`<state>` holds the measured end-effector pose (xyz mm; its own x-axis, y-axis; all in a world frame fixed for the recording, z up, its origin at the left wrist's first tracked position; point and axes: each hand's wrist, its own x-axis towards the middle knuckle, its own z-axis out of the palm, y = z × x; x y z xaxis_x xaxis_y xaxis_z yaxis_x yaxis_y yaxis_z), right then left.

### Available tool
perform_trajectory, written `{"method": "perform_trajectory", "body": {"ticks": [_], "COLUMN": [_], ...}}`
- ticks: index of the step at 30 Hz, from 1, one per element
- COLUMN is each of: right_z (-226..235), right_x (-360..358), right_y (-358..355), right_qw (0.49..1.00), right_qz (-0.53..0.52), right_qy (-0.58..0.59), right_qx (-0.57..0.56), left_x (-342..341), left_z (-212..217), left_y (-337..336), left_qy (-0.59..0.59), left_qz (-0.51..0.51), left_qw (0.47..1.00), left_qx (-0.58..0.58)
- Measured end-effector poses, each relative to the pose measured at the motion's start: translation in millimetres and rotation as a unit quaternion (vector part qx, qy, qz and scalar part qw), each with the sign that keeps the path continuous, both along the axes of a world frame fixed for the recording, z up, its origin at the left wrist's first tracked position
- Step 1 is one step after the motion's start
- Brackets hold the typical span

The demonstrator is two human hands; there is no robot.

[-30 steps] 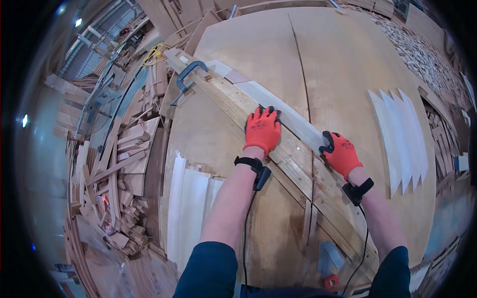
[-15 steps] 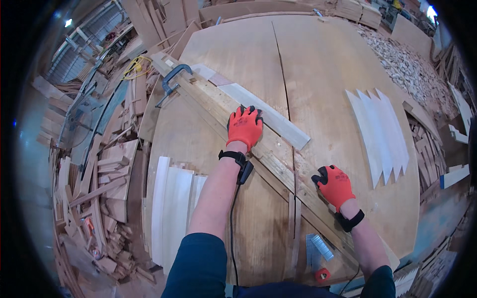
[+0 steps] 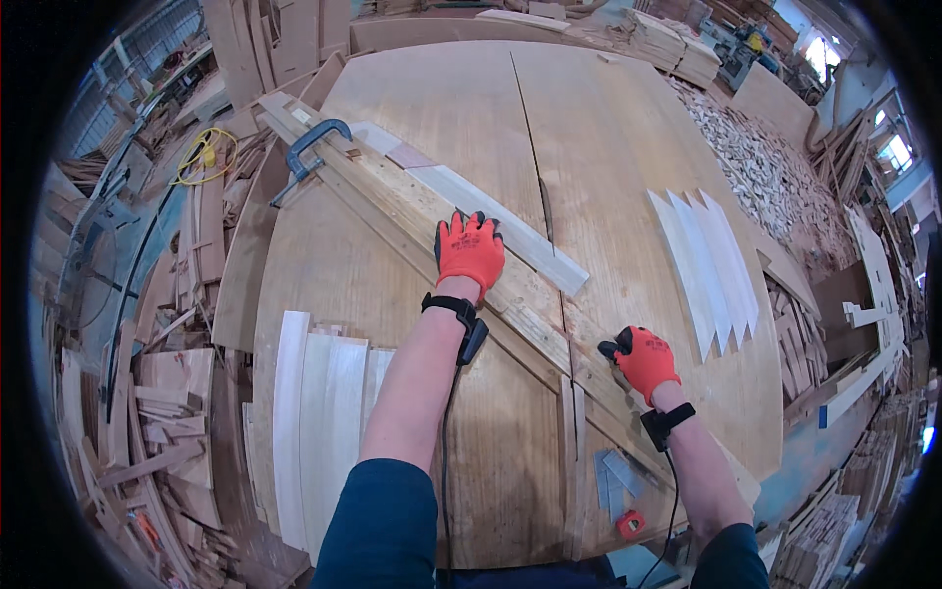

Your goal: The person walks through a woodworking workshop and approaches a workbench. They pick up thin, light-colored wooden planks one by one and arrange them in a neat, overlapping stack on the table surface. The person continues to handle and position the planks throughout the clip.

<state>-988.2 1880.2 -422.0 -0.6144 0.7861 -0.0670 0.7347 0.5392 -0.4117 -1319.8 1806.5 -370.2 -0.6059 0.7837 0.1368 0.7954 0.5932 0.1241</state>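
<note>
The red-gloved right hand point(image 3: 648, 361) has left the near right end of a pale wooden strip point(image 3: 491, 209), leaving that end free. It is now nearer and to the right, fingers curled; whether they pinch anything cannot be told. The left hand point(image 3: 471, 250), also red-gloved, lies with fingers spread on a long timber board point(image 3: 530, 312). The strip runs along the board's far side, just beside those fingertips, on the tabletop point(image 3: 442, 88).
</note>
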Motion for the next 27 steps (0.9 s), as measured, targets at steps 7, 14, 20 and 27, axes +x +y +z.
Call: {"method": "perform_trajectory", "body": {"ticks": [7,14,20,27], "right_z": [-3,2,13,19], "right_x": [-4,-6,-7,-2], "right_y": [-13,-12,-12,-11], "right_qw": [1.000,0.999,1.000,0.999], "right_qz": [-0.018,-0.027,-0.027,-0.026], "right_qy": [-0.003,0.010,-0.007,-0.018], "right_qx": [0.021,0.015,0.001,0.009], "left_x": [-7,-3,-3,2], "left_z": [-9,-1,0,8], "left_y": [-6,-14,-16,-12], "left_qy": [0.023,0.076,0.071,0.055], "left_qz": [-0.006,-0.019,-0.008,-0.013], "left_qw": [1.000,0.997,0.997,0.998], "left_qx": [0.011,0.027,0.031,0.025]}}
